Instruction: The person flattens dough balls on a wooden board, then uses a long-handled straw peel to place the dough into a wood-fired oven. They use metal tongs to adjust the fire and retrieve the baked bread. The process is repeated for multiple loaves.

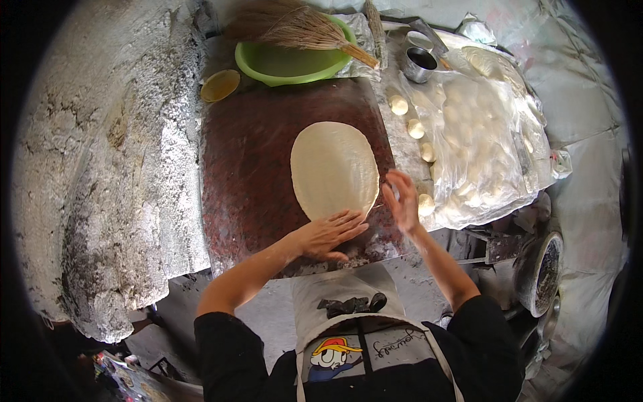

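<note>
A flat oval sheet of dough (pixel 334 166) lies on the dark red stone slab (pixel 246 166). My left hand (pixel 334 235) rests palm down over the sheet's near end, fingers extended to the right. That near edge is partly hidden beneath it. Just right of the dough, my right hand (pixel 402 200) is raised with its fingers apart and slightly curled, holding nothing. Beside that hand, a round dough ball (pixel 426 205) sits past the slab's right edge.
Behind the slab, a straw broom (pixel 306 32) lies across a green plastic basin (pixel 291 68), near a shallow yellow bowl (pixel 220 85). At right are a metal cup (pixel 420 64), another dough ball (pixel 399 105) and plastic sheeting (pixel 477 145) over many lumps. A rough, crusted surface (pixel 120 166) borders the left.
</note>
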A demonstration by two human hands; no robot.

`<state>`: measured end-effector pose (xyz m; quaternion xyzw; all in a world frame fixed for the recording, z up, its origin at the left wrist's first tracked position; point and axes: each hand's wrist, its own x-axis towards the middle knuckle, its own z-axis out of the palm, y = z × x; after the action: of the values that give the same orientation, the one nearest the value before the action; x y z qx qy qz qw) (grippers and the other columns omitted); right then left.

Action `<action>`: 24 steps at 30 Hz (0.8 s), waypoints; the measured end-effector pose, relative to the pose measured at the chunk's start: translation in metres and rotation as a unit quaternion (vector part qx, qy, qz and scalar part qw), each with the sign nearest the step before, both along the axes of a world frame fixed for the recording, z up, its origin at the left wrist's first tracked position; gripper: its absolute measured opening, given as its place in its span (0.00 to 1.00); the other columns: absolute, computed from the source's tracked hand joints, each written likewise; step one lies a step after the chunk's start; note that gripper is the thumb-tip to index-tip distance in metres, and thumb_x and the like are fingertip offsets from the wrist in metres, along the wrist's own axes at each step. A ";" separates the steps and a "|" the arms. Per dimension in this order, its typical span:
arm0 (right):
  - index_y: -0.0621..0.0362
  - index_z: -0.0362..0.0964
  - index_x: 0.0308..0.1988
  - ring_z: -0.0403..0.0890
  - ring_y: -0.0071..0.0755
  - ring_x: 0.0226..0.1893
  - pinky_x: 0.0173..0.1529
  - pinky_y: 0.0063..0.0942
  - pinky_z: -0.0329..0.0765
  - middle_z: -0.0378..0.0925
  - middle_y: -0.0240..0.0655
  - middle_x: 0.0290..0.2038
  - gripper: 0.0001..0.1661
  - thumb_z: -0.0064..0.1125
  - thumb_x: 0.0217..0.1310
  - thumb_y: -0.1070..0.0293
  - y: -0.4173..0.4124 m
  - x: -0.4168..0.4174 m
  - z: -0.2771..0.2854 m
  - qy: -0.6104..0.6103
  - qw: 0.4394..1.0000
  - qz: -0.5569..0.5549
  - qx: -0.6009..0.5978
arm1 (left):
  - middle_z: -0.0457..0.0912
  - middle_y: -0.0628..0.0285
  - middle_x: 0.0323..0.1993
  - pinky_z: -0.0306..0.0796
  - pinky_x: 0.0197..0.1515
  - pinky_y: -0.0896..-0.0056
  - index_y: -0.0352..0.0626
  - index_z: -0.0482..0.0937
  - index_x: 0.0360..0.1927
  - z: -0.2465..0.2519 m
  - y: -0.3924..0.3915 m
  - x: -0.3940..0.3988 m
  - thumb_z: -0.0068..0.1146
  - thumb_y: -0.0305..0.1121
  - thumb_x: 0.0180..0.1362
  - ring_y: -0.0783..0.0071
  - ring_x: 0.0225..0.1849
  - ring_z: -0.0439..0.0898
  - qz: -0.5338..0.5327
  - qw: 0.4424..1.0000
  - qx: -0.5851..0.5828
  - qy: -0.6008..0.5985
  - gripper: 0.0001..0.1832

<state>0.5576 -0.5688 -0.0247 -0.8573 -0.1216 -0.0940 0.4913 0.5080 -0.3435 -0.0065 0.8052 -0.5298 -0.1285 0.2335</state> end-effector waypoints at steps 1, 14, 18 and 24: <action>0.63 0.68 0.39 0.69 0.45 0.46 0.49 0.34 0.67 0.68 0.45 0.44 0.14 0.55 0.49 0.73 0.004 0.017 -0.005 -0.022 0.999 -0.012 -0.034 | 0.49 0.46 0.63 0.37 0.66 0.58 0.37 0.47 0.62 0.002 0.010 -0.007 0.42 0.59 0.51 0.55 0.66 0.45 0.037 0.999 0.008 0.002 0.43; 0.61 0.65 0.32 0.73 0.55 0.35 0.40 0.46 0.69 0.69 0.53 0.36 0.13 0.47 0.46 0.64 0.061 0.105 -0.017 0.130 0.957 -0.164 -0.199 | 0.46 0.55 0.65 0.31 0.65 0.51 0.39 0.53 0.61 -0.015 0.075 0.098 0.28 0.51 0.61 0.58 0.67 0.39 0.394 0.898 0.137 -0.140 0.32; 0.55 0.69 0.25 0.73 0.54 0.35 0.40 0.43 0.69 0.70 0.48 0.37 0.11 0.49 0.47 0.59 0.072 0.112 -0.017 0.062 0.961 -0.183 -0.197 | 0.44 0.54 0.65 0.30 0.64 0.48 0.39 0.57 0.60 -0.006 0.063 0.127 0.31 0.51 0.60 0.58 0.67 0.36 0.479 0.865 0.081 -0.126 0.31; 0.61 0.71 0.35 0.75 0.35 0.31 0.37 0.30 0.70 0.74 0.38 0.29 0.20 0.51 0.48 0.55 0.117 0.095 0.060 0.466 0.818 0.079 0.327 | 0.64 0.58 0.52 0.52 0.57 0.68 0.38 0.63 0.53 -0.007 0.037 0.101 0.31 0.61 0.57 0.70 0.55 0.60 0.412 0.546 -0.575 0.450 0.36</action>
<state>0.6521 -0.4516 0.0355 -0.5747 0.0928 0.3218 0.7467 0.6094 -0.3063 -0.0137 0.4658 0.0740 -0.0315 0.8812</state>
